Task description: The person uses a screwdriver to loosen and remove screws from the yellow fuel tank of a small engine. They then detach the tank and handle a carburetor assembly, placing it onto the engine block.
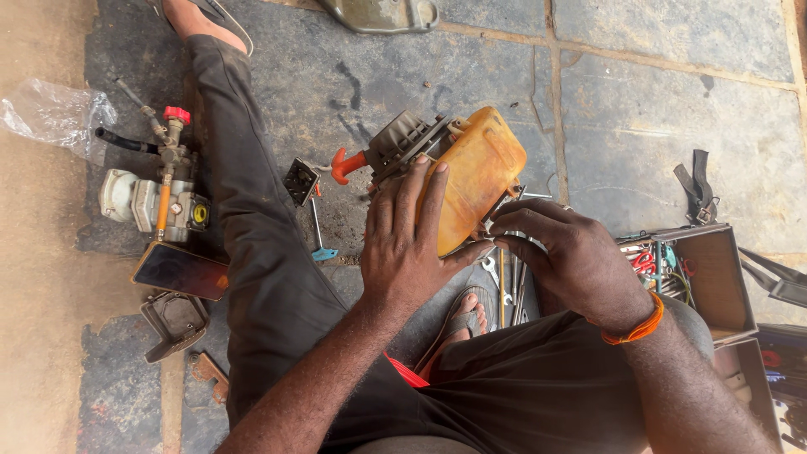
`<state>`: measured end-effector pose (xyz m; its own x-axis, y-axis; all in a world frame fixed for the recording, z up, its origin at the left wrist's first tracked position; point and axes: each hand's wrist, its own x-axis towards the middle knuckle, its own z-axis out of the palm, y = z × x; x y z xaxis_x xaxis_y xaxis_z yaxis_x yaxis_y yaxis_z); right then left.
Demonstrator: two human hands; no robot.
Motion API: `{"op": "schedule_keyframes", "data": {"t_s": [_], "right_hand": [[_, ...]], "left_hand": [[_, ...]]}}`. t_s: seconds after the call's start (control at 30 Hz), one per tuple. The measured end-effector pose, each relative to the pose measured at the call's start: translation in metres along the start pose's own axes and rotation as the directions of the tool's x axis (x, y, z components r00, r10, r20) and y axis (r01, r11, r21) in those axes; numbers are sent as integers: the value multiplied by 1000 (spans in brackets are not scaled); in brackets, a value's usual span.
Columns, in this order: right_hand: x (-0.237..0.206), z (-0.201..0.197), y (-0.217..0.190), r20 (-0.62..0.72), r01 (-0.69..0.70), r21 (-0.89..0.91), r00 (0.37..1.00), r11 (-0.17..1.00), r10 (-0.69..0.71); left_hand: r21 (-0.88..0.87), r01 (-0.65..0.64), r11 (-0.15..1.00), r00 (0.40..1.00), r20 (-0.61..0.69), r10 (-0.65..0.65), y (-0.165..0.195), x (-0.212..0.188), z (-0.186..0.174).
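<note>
- A small engine unit with a yellow-orange fuel tank and a grey finned housing sits on the stone floor, just in front of the seated person's knees.
- Its long axis runs on a slant, from the upper left to the lower right of the view; a red-orange handle sticks out of the grey end and points left, towards the outstretched leg.
- The tank's broad, smooth face is turned up and to the right.
- The left hand lies flat and spread over the near side of the unit, fingers unclenched and pressed on the tank and the housing, steadying rather than gripping.
- The right hand is at the tank's lower right corner, fingers curled inward and bunched at the edge; whether they pinch a small part is hidden.
- An orange band circles the right wrist.
- Several spanners lie on the floor between the hands, beside a sandalled foot.
- An open toolbox stands just right of the right hand.
- A pump assembly with a red valve knob rests well to the left, beyond the leg, with a dark phone near it.
- A clear plastic bag lies at the far left.
</note>
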<state>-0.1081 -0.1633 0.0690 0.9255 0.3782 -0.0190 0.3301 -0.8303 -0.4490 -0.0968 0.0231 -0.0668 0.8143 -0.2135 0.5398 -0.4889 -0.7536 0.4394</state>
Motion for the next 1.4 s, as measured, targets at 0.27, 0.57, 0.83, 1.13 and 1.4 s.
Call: {"op": "schedule_keyframes", "data": {"t_s": [0.27, 0.57, 0.83, 1.13, 1.4], "right_hand": [[5, -4, 1, 46, 55, -12, 997, 998, -55], [19, -17, 1, 234, 298, -189, 939, 936, -252], [27, -20, 1, 335, 346, -290, 910, 892, -244], [29, -25, 19, 337, 579, -684, 790, 443, -512], [12, -5, 29, 181, 481, -664, 846, 572, -502]], "left_hand": [[-20, 2, 1000, 1000, -1, -2, 0, 0, 2], [-3, -25, 1000, 998, -57, 24, -2, 0, 0], [-9, -22, 1000, 998, -65, 21, -1, 1, 1], [-17, -17, 1000, 998, -60, 16, -2, 1, 0], [-3, -30, 1000, 998, -52, 30, -2, 1, -3]]}}
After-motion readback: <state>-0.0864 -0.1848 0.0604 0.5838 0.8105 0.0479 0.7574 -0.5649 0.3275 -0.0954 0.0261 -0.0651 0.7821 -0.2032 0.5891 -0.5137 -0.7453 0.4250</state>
